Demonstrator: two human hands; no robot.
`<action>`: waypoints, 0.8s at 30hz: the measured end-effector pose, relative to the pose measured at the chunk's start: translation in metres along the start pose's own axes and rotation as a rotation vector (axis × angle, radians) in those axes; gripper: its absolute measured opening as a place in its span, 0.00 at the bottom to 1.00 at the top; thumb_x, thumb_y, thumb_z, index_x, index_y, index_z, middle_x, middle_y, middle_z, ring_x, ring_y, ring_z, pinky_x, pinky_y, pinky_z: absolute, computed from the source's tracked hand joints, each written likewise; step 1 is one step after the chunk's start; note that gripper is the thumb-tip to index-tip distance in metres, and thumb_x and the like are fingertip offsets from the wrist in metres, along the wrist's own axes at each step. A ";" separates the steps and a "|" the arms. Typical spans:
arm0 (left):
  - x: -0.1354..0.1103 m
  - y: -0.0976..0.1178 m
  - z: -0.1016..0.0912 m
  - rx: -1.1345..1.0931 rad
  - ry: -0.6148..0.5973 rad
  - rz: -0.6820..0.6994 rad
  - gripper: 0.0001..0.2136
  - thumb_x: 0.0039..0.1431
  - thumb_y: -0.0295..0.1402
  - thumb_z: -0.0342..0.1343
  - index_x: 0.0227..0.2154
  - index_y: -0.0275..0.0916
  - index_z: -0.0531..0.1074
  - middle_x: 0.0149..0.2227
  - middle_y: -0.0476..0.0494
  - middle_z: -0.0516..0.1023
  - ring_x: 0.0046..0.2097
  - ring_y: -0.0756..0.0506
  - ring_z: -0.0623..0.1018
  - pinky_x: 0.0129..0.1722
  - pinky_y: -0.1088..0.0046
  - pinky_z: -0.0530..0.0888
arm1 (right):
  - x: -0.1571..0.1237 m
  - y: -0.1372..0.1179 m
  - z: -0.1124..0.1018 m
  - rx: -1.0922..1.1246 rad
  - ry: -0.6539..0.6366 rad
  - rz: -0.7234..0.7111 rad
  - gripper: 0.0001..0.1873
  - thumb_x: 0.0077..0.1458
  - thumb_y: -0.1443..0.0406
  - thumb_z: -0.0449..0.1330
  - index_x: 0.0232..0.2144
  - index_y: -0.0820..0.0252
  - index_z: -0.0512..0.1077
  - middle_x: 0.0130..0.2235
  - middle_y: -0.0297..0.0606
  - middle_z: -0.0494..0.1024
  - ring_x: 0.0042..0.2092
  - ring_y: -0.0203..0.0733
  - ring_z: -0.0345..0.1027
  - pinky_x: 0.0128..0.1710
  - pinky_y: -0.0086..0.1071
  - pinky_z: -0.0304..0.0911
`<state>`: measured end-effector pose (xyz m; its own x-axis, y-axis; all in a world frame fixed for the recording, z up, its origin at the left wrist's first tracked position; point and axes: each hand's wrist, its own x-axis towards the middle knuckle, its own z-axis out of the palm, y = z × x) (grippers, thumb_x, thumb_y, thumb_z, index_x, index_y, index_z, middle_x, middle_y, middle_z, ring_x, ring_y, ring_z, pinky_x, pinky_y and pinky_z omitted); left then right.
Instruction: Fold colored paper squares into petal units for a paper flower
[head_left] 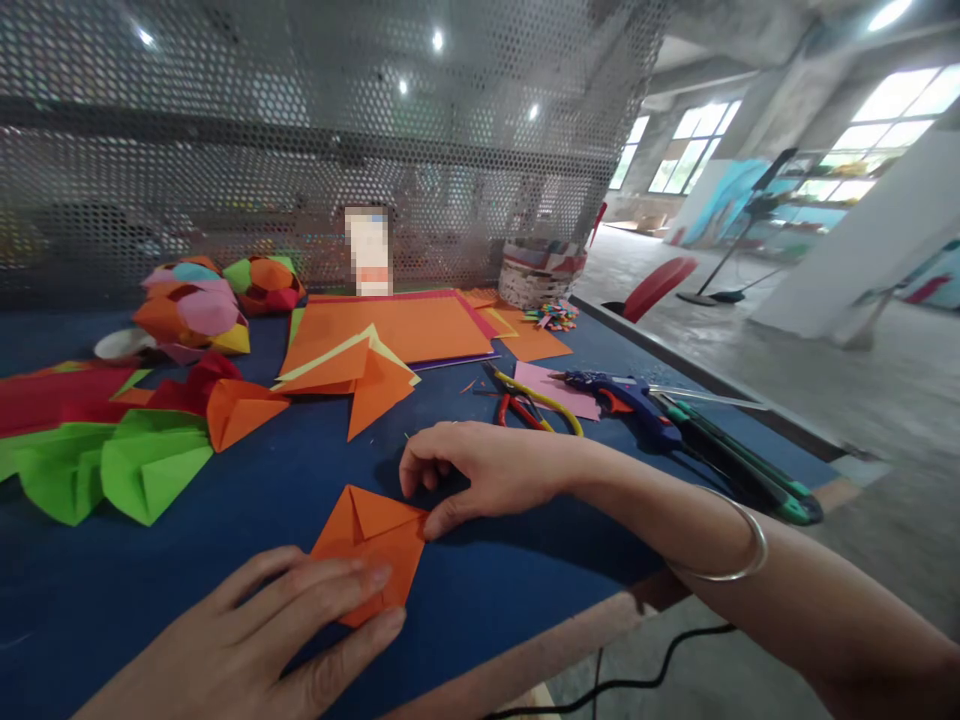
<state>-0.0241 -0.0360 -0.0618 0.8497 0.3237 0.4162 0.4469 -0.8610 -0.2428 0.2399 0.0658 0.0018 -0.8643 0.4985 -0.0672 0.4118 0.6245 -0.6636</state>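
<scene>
A folded orange paper square (401, 565) lies on the blue tabletop, with a triangular flap folded at its upper edge. My left hand (255, 625) rests on its lower left part, fingers stretched out flat and covering that side. At the right corner of the paper, the thumb of my right hand (480, 465) touches the edge. The other fingers of this hand are curled loosely, with a gap to the thumb, and I see nothing in them. Just beyond are folded orange and yellow paper pieces (379, 385) and a stack of orange sheets (420, 325).
Green folded papers (157, 465) and paper balls (195, 310) occupy the left. Pliers (540, 405), a blue glue gun (626, 395) and a green-black cutter (739, 460) lie right, near the table edge. A woven basket (536, 275) stands behind. Perforated metal panel (300, 170) backs the table.
</scene>
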 end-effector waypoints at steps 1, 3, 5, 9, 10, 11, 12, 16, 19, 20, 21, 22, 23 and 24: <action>0.001 0.000 0.000 0.003 0.005 0.001 0.23 0.63 0.25 0.46 0.58 0.50 0.69 0.51 0.51 0.75 0.55 0.48 0.68 0.70 0.68 0.43 | 0.000 0.001 -0.001 0.012 -0.008 -0.009 0.16 0.52 0.66 0.72 0.41 0.63 0.73 0.38 0.33 0.72 0.39 0.36 0.66 0.39 0.27 0.62; 0.001 -0.001 -0.001 0.005 0.020 -0.002 0.21 0.65 0.28 0.45 0.57 0.50 0.70 0.50 0.52 0.76 0.55 0.48 0.68 0.70 0.68 0.43 | 0.000 0.000 0.000 0.015 -0.005 -0.007 0.17 0.51 0.64 0.73 0.41 0.64 0.73 0.38 0.33 0.72 0.39 0.36 0.66 0.40 0.28 0.62; 0.000 -0.003 -0.001 0.016 0.011 0.012 0.19 0.68 0.32 0.44 0.56 0.50 0.71 0.51 0.52 0.76 0.55 0.48 0.68 0.71 0.68 0.43 | 0.000 -0.003 0.002 -0.015 0.013 0.016 0.20 0.48 0.63 0.75 0.40 0.64 0.74 0.37 0.33 0.72 0.39 0.37 0.65 0.40 0.28 0.60; -0.002 -0.008 -0.002 0.101 -0.068 0.109 0.23 0.64 0.25 0.46 0.59 0.52 0.69 0.53 0.54 0.76 0.56 0.48 0.68 0.72 0.64 0.39 | 0.000 -0.010 0.004 -0.096 0.054 0.034 0.24 0.44 0.59 0.77 0.40 0.63 0.74 0.37 0.33 0.72 0.39 0.38 0.65 0.40 0.30 0.59; -0.003 -0.009 -0.003 0.105 -0.068 0.111 0.25 0.63 0.24 0.46 0.59 0.52 0.68 0.54 0.54 0.75 0.56 0.48 0.68 0.72 0.64 0.39 | 0.000 -0.010 0.004 -0.101 0.052 0.028 0.24 0.44 0.59 0.77 0.40 0.63 0.74 0.37 0.33 0.72 0.39 0.38 0.65 0.40 0.30 0.59; -0.003 -0.008 -0.003 0.091 -0.053 0.094 0.24 0.64 0.24 0.46 0.60 0.51 0.68 0.53 0.54 0.75 0.56 0.48 0.68 0.72 0.64 0.39 | -0.001 -0.010 0.003 -0.102 0.045 0.019 0.24 0.45 0.59 0.77 0.40 0.64 0.74 0.37 0.33 0.73 0.39 0.39 0.66 0.40 0.30 0.59; -0.002 -0.008 -0.003 0.068 -0.030 0.068 0.23 0.65 0.26 0.45 0.60 0.51 0.68 0.53 0.53 0.75 0.56 0.48 0.68 0.72 0.65 0.40 | -0.001 -0.010 0.002 -0.100 0.037 0.007 0.23 0.46 0.60 0.76 0.41 0.64 0.74 0.38 0.34 0.74 0.40 0.39 0.66 0.40 0.30 0.60; -0.001 -0.005 -0.004 0.010 -0.022 0.048 0.19 0.68 0.33 0.44 0.57 0.49 0.70 0.53 0.50 0.74 0.57 0.48 0.67 0.71 0.67 0.43 | -0.002 -0.005 0.001 -0.071 0.027 -0.057 0.09 0.60 0.64 0.67 0.40 0.64 0.75 0.40 0.37 0.77 0.42 0.38 0.70 0.44 0.30 0.63; -0.003 -0.005 -0.002 -0.009 -0.009 0.036 0.15 0.68 0.35 0.45 0.51 0.47 0.73 0.51 0.49 0.75 0.57 0.48 0.68 0.71 0.68 0.44 | 0.000 -0.003 0.007 -0.055 0.119 -0.039 0.07 0.67 0.70 0.57 0.44 0.64 0.74 0.44 0.40 0.78 0.45 0.38 0.71 0.47 0.31 0.64; -0.004 -0.004 -0.002 -0.015 0.009 0.018 0.15 0.69 0.36 0.44 0.50 0.47 0.74 0.50 0.50 0.76 0.56 0.48 0.68 0.70 0.68 0.45 | 0.001 -0.003 0.010 -0.072 0.164 -0.038 0.11 0.67 0.72 0.54 0.48 0.64 0.73 0.47 0.42 0.77 0.47 0.39 0.70 0.49 0.32 0.64; -0.005 -0.004 -0.001 -0.019 0.025 0.004 0.15 0.70 0.37 0.43 0.49 0.47 0.74 0.49 0.50 0.77 0.56 0.49 0.68 0.70 0.68 0.45 | 0.002 -0.003 0.013 -0.108 0.195 -0.056 0.15 0.67 0.74 0.52 0.53 0.65 0.71 0.49 0.44 0.75 0.49 0.41 0.69 0.51 0.34 0.63; -0.006 -0.003 -0.001 -0.023 0.027 0.004 0.16 0.70 0.37 0.42 0.50 0.47 0.74 0.48 0.51 0.77 0.55 0.49 0.69 0.70 0.68 0.46 | 0.003 -0.003 0.015 -0.158 0.208 -0.094 0.21 0.65 0.77 0.51 0.57 0.64 0.69 0.52 0.46 0.73 0.52 0.42 0.67 0.53 0.36 0.62; -0.006 -0.002 -0.001 -0.024 0.028 0.007 0.16 0.71 0.36 0.42 0.51 0.47 0.73 0.49 0.52 0.78 0.55 0.50 0.70 0.71 0.68 0.47 | 0.003 -0.003 0.018 -0.218 0.201 -0.146 0.27 0.62 0.79 0.51 0.61 0.62 0.67 0.53 0.46 0.71 0.54 0.44 0.66 0.55 0.38 0.62; -0.005 -0.002 -0.002 -0.019 0.032 0.015 0.16 0.70 0.35 0.43 0.53 0.47 0.73 0.49 0.53 0.79 0.55 0.50 0.70 0.71 0.68 0.47 | 0.004 -0.003 0.019 -0.275 0.180 -0.207 0.33 0.58 0.81 0.51 0.64 0.59 0.65 0.55 0.46 0.69 0.55 0.45 0.64 0.56 0.40 0.61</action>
<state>-0.0300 -0.0367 -0.0621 0.8468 0.2986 0.4403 0.4287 -0.8730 -0.2326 0.2301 0.0543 -0.0113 -0.8828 0.4274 0.1948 0.3173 0.8485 -0.4236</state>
